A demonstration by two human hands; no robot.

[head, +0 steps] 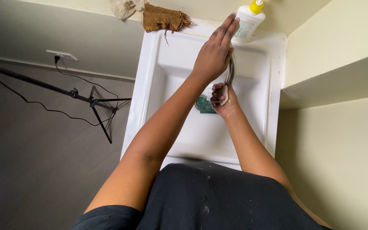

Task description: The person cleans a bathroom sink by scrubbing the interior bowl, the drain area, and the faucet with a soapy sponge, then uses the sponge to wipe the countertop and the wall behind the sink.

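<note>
Over a white sink point(173, 140), seen from above with 2 bare arms stretched forward. Left hand point(215, 53) laid flat, fingers straight and together, palm resting on the curved metal faucet point(231, 70) near the back rim; not curled around it. Right hand point(222, 100) lower down, below the faucet's spout, fingers curled shut on a small pale object point(225, 96), too hidden to identify. Just beside that hand, at the drain, a green scrubbing pad point(204, 105) lying in the basin. Hands apart but close, left above right. At the back edge, a white squeeze bottle with a yellow cap point(249, 19) standing just beyond the left fingertips. Draped over the far left corner, a brown rag point(162, 19) beside a paler cloth point(122, 7). On the floor to the left, a black tripod stand point(101, 106) with a trailing cable point(35, 102).
</note>
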